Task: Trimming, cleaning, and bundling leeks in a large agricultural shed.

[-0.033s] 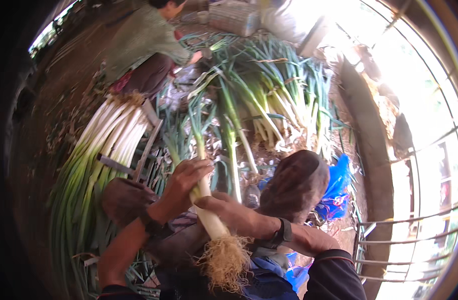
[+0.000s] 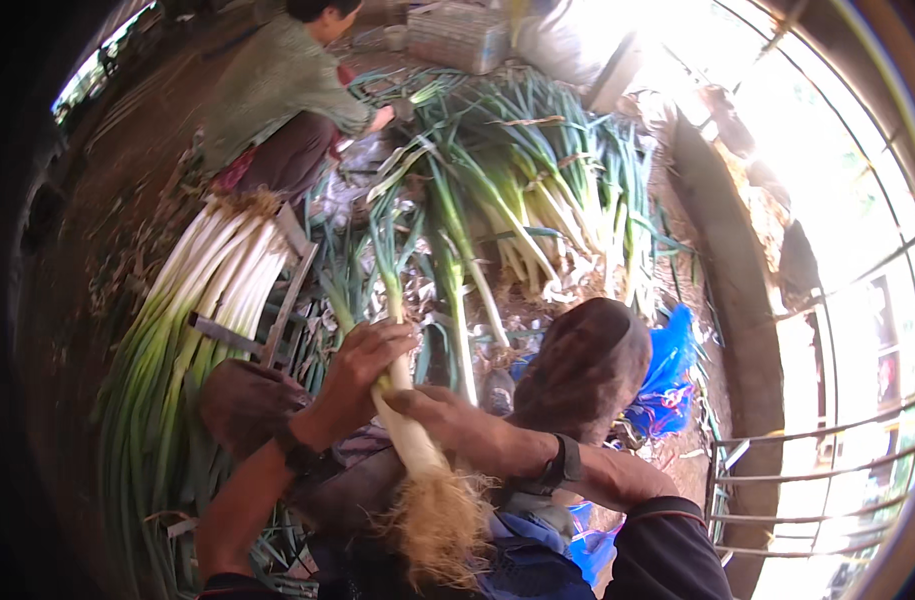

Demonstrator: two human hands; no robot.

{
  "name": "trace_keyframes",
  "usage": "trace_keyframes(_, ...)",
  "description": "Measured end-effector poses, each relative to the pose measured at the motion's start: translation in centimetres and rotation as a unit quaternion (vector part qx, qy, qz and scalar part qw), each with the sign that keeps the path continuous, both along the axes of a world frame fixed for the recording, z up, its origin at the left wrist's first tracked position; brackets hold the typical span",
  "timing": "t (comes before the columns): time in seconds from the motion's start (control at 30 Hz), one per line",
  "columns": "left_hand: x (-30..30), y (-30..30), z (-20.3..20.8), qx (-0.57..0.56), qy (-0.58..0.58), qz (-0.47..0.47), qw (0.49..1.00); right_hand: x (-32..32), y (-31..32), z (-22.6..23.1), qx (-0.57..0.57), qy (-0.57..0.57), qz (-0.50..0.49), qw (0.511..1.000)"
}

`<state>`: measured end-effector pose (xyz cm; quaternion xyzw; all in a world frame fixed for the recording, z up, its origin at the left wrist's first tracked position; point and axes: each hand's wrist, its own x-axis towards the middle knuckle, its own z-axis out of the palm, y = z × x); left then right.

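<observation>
My left hand (image 2: 362,368) is closed round the stalk of a big leek (image 2: 409,440), where the white shaft turns green. Just below it, my right hand (image 2: 477,430) grips the side of the shaft, its thumb and fingers pressed on it. The leek slants over my lap, its bushy pale roots (image 2: 444,530) toward me and its green leaves (image 2: 387,235) pointing away. Part of the shaft is hidden behind my fingers.
At the left, a thick bundle of leeks (image 2: 212,265) rests on a frame with a metal bar (image 2: 227,335). More leeks (image 2: 567,190) lie spread ahead. A co-worker (image 2: 277,100) crouches at the upper left. Blue plastic (image 2: 667,375) lies beside my right knee; a metal grille (image 2: 827,465) stands at right.
The whole view has shifted very slightly. The leek's root tuft has swung a little; both hands keep their hold on the shaft.
</observation>
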<state>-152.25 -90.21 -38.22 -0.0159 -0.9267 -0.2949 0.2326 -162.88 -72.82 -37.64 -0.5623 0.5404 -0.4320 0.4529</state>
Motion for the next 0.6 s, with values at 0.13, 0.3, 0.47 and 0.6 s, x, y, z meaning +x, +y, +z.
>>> trace_keyframes(0.13, -1.4, -0.6, 1.1, 0.074, 0.031, -0.026, 0.996, -1.2, -1.3, 3.4, 0.042, -0.020, -0.103, 0.994)
trace_keyframes(0.3, -2.7, -1.4, 2.6, 0.012, 0.079, -0.005, 0.997, -0.6, -1.0, 6.5, 0.072, -0.225, -0.202, 0.950)
trace_keyframes(0.47, -3.8, -0.4, 2.3, 0.144, 0.003, -0.065, 0.987, -3.8, 1.2, 1.6, -0.395, 0.209, -0.240, 0.862)
trace_keyframes(0.6, -0.9, -1.1, 5.3, 0.282, -0.088, -0.118, 0.948, -3.5, 1.2, 10.9, -0.156, -0.023, -0.126, 0.980)
